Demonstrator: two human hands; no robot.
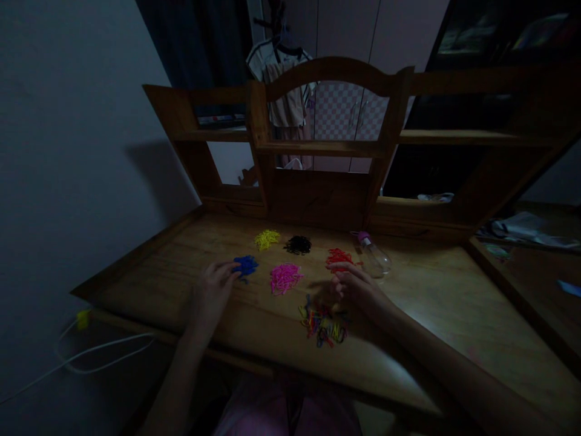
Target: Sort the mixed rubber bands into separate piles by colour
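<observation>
My left hand (215, 287) reaches to the near-left edge of a blue pile (246, 264) of small thin pieces. Its thumb and forefinger close together there; anything between them blends with the blue. Over the front of a red pile (339, 257) hovers my right hand (351, 284), forefinger stretched out, the other fingers bent and apart from it, nothing visible in them. Between my hands lies a pink pile (285, 277). Nearer to me is a loose mixed-colour heap (323, 324). The pieces look like thin loops or clips, too small and dim to name.
A yellow pile (267, 239) and a black pile (298, 244) lie farther back on the wooden desk (172, 266). A clear bottle with a purple cap (374, 257) lies just right of the red pile. Wooden shelving (318, 148) rises at the back.
</observation>
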